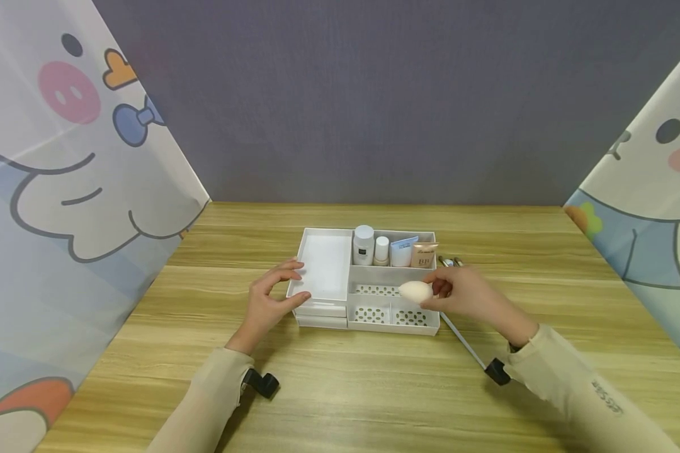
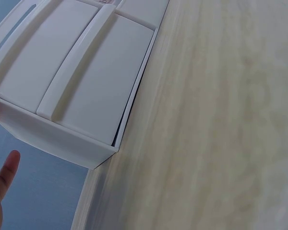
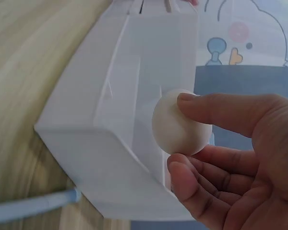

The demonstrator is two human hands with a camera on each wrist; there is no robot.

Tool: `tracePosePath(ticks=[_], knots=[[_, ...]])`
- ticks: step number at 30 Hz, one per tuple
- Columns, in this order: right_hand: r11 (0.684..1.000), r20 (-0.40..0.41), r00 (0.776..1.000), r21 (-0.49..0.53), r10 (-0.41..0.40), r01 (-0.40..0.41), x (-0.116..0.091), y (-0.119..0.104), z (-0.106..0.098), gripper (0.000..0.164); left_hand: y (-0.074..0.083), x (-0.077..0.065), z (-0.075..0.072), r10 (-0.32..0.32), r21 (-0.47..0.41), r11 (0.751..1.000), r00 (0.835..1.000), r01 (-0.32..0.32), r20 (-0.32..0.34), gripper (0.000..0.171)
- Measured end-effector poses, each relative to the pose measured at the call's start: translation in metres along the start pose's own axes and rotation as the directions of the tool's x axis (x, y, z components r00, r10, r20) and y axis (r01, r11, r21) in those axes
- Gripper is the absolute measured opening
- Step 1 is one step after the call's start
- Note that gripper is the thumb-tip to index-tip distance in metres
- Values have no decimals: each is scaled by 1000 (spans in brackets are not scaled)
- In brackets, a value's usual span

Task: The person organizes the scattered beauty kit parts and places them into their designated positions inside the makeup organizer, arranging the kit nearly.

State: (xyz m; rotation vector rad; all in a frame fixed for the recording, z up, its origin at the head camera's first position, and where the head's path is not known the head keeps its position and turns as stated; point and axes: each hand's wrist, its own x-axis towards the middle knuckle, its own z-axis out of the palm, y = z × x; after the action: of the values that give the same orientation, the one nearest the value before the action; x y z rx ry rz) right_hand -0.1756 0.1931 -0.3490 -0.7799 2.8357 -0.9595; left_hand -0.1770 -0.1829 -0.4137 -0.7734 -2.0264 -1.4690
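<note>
A cream, egg-shaped makeup sponge is pinched between the thumb and fingers of my right hand. It hangs over the right half of a white cosmetics organizer, above the front compartments; the right wrist view shows the sponge close over the organizer's wall. My left hand is at the organizer's left side, fingers spread and relaxed, fingertips right at the rim of the flat top. In the left wrist view the hand shows beside the drawer fronts, holding nothing.
In the organizer's back row stand a white bottle, a smaller white-capped bottle, a pale blue tube and a BB cream tube. Brush-like ends and a thin white stick lie on the wooden table to its right.
</note>
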Motion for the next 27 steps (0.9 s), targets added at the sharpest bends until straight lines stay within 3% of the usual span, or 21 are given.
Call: tracePosePath(ticks=[8,17,21,27], knots=[[999,12,999,29,-43,43,7,-7,16,28,31,8,0,-39,5,999,999,39,20,30],[997,47,996,-23,-73,74,16,-14,33,33,33,9,0,-30,-1,1000,999,30,15,30],[996,71,993,6,-90,90,21,-15,40,34,27,8,0,-28,-1,1000,1000,28,13,31],[992,100,989,77,-107,100,25,-17,50,31,-3,0,0,25,-13,1000,1000,-25,-4,33]])
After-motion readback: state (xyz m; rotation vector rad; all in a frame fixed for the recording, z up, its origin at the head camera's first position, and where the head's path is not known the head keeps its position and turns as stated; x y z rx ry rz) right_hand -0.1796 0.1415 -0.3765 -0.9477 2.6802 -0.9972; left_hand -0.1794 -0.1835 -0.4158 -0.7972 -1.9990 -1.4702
